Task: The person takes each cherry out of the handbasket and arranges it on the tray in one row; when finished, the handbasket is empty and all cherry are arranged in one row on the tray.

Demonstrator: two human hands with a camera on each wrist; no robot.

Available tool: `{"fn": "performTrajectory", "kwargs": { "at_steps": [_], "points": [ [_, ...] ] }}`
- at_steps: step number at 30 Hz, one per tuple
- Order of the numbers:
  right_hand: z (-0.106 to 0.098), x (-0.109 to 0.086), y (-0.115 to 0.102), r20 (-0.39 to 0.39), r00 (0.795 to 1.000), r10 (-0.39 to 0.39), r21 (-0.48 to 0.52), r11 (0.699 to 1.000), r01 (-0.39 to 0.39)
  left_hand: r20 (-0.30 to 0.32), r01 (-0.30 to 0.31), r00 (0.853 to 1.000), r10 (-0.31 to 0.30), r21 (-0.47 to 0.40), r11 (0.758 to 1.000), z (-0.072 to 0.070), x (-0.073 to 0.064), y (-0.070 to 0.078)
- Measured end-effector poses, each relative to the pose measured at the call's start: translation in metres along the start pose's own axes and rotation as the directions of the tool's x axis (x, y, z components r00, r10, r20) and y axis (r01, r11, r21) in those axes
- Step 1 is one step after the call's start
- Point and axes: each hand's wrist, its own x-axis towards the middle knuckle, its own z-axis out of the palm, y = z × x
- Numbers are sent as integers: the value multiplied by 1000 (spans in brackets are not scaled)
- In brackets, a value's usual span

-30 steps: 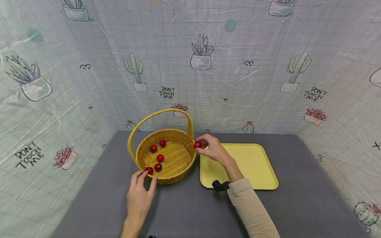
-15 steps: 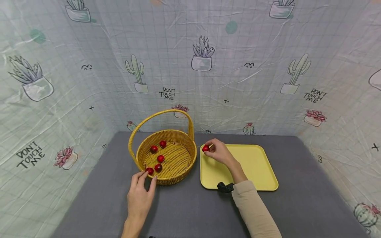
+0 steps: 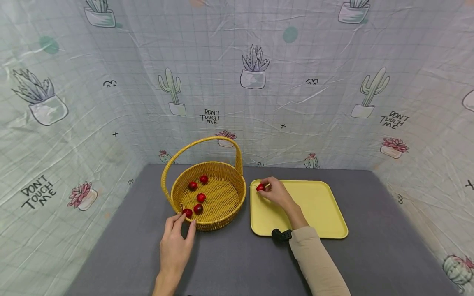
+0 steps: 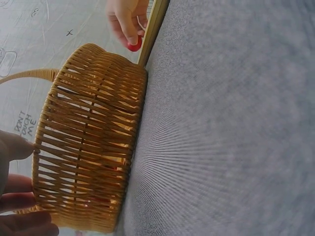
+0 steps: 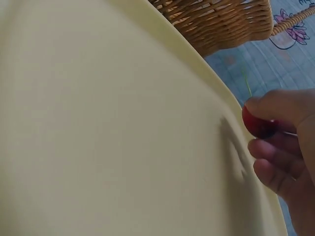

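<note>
My right hand [image 3: 275,192] pinches a red cherry [image 3: 261,187] between thumb and fingers, over the back left corner of a yellow tray [image 3: 318,209]. A thin stem sticks out of this cherry [image 5: 257,122] in the right wrist view. My left hand [image 3: 175,242] rests its fingertips and thumb on the near left rim of a yellow wicker basket [image 3: 226,201]. Inside the basket lie several more cherries, one cherry [image 3: 187,213] right beside the left fingertips. The left wrist view shows the left fingers [image 4: 19,201] along the basket's rim.
A tall arched handle [image 3: 200,142] rises over the basket. The tray stands just right of the basket on a grey tabletop [image 3: 229,263]. A printed cloth [image 3: 281,102] hangs behind and at both sides.
My right hand has carried the cherry from beside the basket's right rim rightward and lower, over the tray's corner. The left hand has stayed on the basket rim.
</note>
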Motion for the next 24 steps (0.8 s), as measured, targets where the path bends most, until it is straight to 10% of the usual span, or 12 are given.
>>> {"fn": "performTrajectory", "kwargs": {
  "at_steps": [24],
  "points": [
    [15,2,5,-49,998,44,-85,995,-48,-31,-25,999,25,-10,1000,5,-7,-4]
  ]
}}
